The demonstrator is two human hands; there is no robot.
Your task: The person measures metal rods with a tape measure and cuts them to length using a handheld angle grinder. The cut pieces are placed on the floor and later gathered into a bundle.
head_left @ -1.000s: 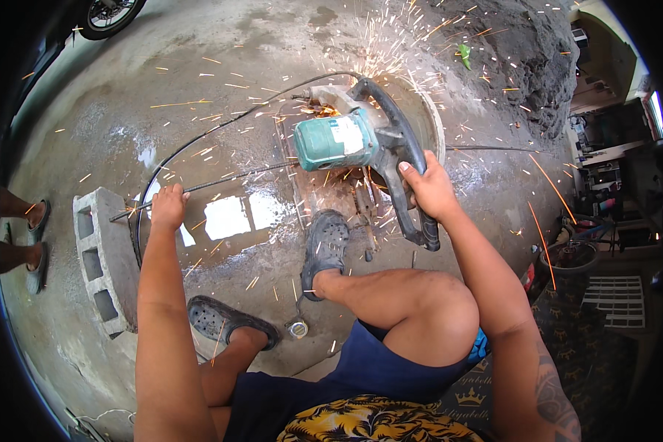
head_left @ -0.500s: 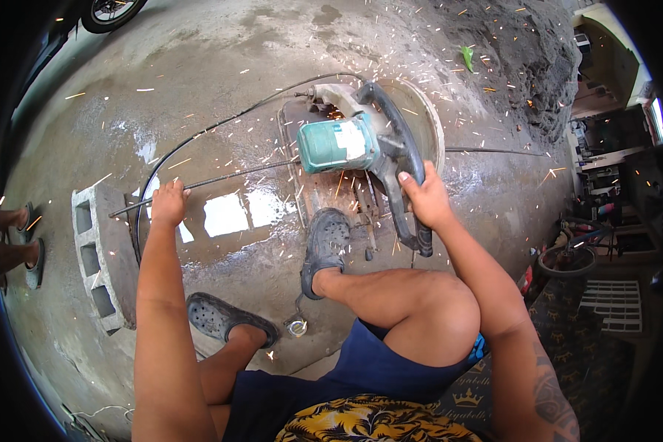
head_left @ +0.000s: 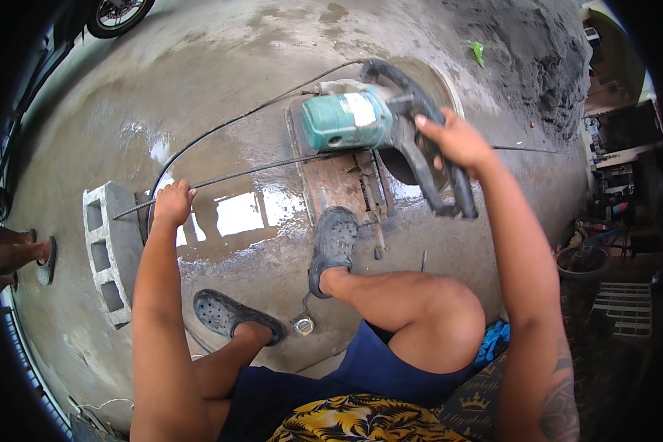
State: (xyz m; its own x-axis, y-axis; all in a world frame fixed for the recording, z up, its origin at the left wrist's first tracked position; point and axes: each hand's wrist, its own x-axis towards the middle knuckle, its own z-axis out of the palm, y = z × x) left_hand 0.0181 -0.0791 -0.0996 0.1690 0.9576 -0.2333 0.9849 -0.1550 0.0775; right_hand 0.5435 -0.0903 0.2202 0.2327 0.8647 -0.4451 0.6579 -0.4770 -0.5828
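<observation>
My right hand is closed around the black handle of a teal-bodied chop saw, which stands on a rusty metal base. The saw's arm is tilted up, and no sparks show. My left hand grips a long ribbed steel bar near its left end. From there the bar runs rightward under the saw motor. Part of it is hidden behind the saw, and a thin length shows beyond on the right. My shoe rests against the base's near edge.
A hollow concrete block stands left of my left hand. A black cable curves over the wet floor. Near my feet lies a tape measure. A sand pile rises at far right, and another person's foot shows at left.
The sparks have stopped. My right hand has moved up and to the right with the saw handle, raising the saw's arm. My left hand stays on the bar.
</observation>
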